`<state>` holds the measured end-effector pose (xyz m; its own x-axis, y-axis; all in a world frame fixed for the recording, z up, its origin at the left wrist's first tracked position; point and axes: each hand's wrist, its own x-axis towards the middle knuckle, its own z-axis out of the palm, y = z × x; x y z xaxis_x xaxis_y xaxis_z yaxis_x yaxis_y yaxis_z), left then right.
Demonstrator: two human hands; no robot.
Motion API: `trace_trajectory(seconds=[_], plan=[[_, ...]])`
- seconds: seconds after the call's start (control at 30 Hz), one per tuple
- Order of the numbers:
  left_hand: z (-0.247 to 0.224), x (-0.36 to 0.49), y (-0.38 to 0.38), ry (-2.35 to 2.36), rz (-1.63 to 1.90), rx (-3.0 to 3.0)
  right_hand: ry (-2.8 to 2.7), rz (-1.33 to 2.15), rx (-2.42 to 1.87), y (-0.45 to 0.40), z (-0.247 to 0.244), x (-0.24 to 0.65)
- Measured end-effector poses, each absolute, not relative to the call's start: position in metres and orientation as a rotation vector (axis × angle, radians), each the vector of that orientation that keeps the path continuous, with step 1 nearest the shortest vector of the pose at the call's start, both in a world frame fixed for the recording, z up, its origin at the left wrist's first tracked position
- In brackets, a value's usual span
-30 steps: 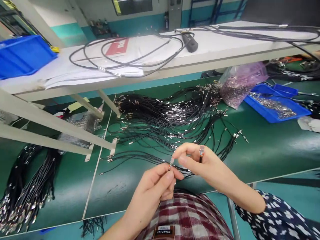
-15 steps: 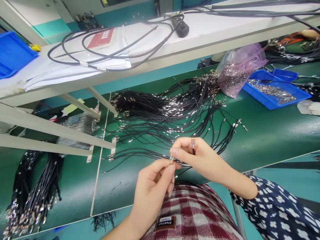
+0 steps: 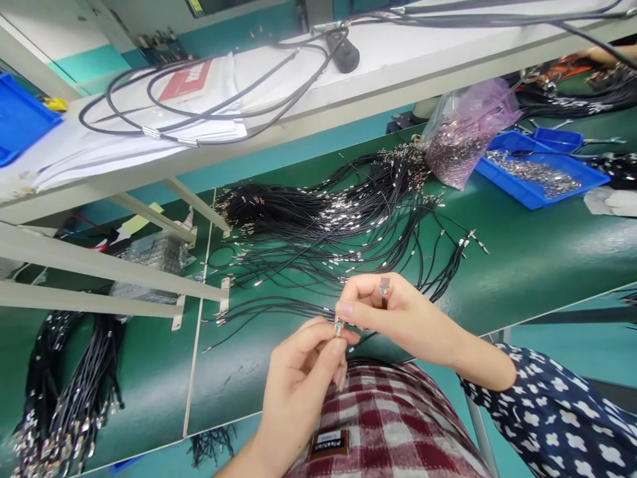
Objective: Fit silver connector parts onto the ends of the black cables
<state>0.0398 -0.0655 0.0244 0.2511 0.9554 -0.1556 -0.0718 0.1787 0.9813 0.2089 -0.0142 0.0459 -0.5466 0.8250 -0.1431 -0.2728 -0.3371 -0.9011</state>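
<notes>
Your left hand (image 3: 303, 372) pinches a small metal connector (image 3: 339, 326) between thumb and fingertips, just above the near edge of the green surface (image 3: 522, 265). Your right hand (image 3: 393, 312) meets it from the right, its thumb and forefinger closed on the same connector, touching your left fingertips; a black cord (image 3: 279, 307) runs left from there. A second small piece (image 3: 385, 287) sits higher in your right fingers. Beyond lies a pile of black cords (image 3: 323, 219), and far right a blue tray (image 3: 540, 176).
</notes>
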Motion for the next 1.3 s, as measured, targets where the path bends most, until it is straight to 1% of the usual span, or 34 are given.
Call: trace_trajectory(seconds=[0.23,0.83,1.0,1.2,1.3], plan=[[0.024,0.042,-0.067,1.016,0.994,1.02,-1.148,1.915,-0.795,-0.017,0.049,0.207],[0.028,0.043,-0.069,1.054,0.931,0.999,-1.248,1.868,-0.746,-0.017,0.033,0.213],[0.026,0.043,-0.069,1.088,0.903,0.932,-1.283,1.87,-0.796,-0.019,0.032,0.212],[0.027,0.046,-0.067,1.092,0.889,0.898,-1.273,1.87,-0.98,-0.021,0.033,0.209],[0.029,0.049,-0.068,1.118,0.902,0.872,-1.24,1.913,-0.979,-0.019,0.034,0.207]])
